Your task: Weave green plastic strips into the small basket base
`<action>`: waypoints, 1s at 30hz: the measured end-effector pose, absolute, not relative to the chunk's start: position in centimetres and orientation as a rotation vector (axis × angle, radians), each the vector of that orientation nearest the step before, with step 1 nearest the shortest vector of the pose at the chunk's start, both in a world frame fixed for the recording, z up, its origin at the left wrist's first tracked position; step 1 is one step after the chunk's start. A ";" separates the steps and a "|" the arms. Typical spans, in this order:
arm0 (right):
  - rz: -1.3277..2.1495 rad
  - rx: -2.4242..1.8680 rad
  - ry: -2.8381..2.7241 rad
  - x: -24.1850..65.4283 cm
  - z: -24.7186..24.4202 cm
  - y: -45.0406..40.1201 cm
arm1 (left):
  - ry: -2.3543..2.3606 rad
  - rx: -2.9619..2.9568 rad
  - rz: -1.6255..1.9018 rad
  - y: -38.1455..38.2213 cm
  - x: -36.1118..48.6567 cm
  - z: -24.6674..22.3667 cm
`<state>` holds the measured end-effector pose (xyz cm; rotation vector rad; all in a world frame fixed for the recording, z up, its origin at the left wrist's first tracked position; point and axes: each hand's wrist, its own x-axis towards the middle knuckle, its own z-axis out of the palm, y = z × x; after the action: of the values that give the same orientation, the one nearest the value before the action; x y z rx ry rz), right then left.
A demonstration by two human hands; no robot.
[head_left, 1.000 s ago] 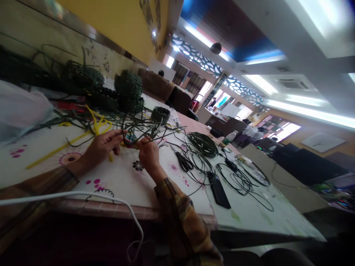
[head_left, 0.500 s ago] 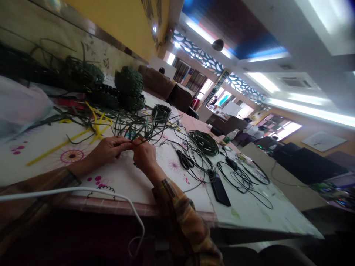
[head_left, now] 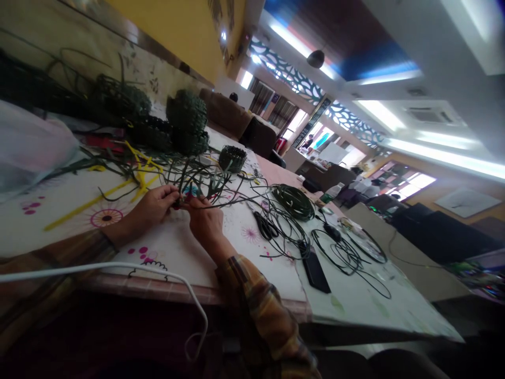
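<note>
On the floral table (head_left: 165, 252), green strands (head_left: 199, 181) fanning up from between pinching left hand (head_left: 153, 205), right hand (head_left: 205, 221) fingers

I see my left hand (head_left: 153, 206) and right hand (head_left: 204, 220) meet over the table (head_left: 244, 273), fingers pinched on a tangle of dark green strips (head_left: 197, 181); the exact grip looks blurred. Yellow strips (head_left: 138, 176) lie just beside, woven baskets (head_left: 185, 123) behind, a phone (head_left: 315, 269) to the right.

Yellow wall (head_left: 173, 26), brown sofas (head_left: 226, 111), bright ceiling light strips (head_left: 434, 158).
</note>
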<state>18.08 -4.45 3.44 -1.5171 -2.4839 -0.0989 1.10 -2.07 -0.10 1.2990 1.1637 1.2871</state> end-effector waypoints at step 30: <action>0.368 -1.305 -2.227 18.9 2.0 -2.6 | 1.231 1.517 1.392 -2.8 1.5 0.0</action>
<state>18.90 -2.65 2.00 -1.3048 -2.2268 0.3678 1.54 -2.78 0.00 1.5168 1.2313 1.3924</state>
